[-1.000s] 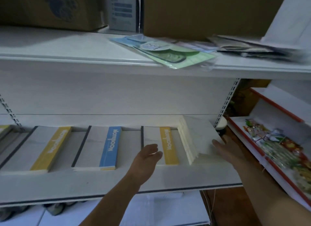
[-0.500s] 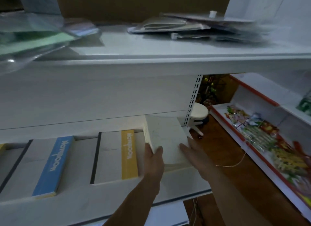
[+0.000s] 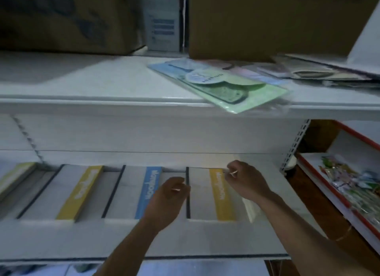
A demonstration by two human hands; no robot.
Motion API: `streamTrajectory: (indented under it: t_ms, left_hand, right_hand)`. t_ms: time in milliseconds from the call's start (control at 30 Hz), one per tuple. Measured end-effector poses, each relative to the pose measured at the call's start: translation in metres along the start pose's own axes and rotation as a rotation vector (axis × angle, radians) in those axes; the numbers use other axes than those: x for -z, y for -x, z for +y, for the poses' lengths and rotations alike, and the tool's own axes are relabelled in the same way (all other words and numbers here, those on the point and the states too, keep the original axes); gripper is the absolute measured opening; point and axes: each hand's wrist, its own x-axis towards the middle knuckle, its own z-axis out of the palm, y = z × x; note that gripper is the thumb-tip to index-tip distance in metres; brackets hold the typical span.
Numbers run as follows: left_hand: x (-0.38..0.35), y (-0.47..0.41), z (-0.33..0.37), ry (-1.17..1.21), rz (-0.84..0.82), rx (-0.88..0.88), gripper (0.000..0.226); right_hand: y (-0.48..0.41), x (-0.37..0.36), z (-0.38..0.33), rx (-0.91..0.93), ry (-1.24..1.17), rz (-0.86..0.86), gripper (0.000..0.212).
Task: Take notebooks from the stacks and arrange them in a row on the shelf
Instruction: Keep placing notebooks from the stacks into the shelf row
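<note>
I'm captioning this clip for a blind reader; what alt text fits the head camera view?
The left hand and right hand, fingers curled, are at opposite edges of the rightmost notebook on a white shelf; grip unclear. It lies flat in a row, right of a blue-banded notebook and a yellow-banded notebook. A green packet lies on the upper shelf.

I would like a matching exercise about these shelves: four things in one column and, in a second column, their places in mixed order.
Things:
1 green packet
2 cardboard box
3 blue-striped notebook
4 snack packets

Places:
a on the red-edged shelf at the right
b between two yellow-striped notebooks
c at the back of the upper shelf
d sticking out over the upper shelf's front edge

Pairs: 1-d, 2-c, 3-b, 4-a.
</note>
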Motion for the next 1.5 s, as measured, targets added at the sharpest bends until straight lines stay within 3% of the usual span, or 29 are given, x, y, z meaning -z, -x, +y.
streamTrajectory:
  t_ms: [200, 433, 633, 833, 1100, 1300, 1500]
  left_hand:
    - [0.196, 0.061, -0.065, -0.364, 0.268, 0.024, 0.024]
    - [0.403, 0.189, -0.155, -0.608, 0.59, 0.335, 0.032]
    - [0.494, 0.249, -0.218, -0.69, 0.728, 0.527, 0.034]
    - [0.584, 0.245, -0.279, -0.756, 0.818, 0.638, 0.028]
    - [0.766, 0.17, -0.342, -0.825, 0.737, 0.591, 0.029]
    - [0.879, 0.124, -0.397, -0.769, 0.713, 0.553, 0.029]
    - [0.989, 0.056, -0.461, -0.73, 0.593, 0.404, 0.036]
  right_hand:
    - [0.025, -0.079, -0.225, 0.324, -0.09, -0.127, 0.031]
    - [0.112, -0.185, -0.479, 0.724, -0.191, -0.389, 0.031]
    - [0.166, -0.253, -0.608, 0.922, -0.16, -0.514, 0.035]
    - [0.175, -0.335, -0.713, 1.071, -0.076, -0.538, 0.034]
    - [0.145, -0.444, -0.867, 1.004, -0.098, -0.608, 0.038]
    - [0.128, -0.503, -0.961, 0.826, -0.18, -0.709, 0.04]
    - [0.1, -0.567, -1.033, 0.593, -0.215, -0.652, 0.039]
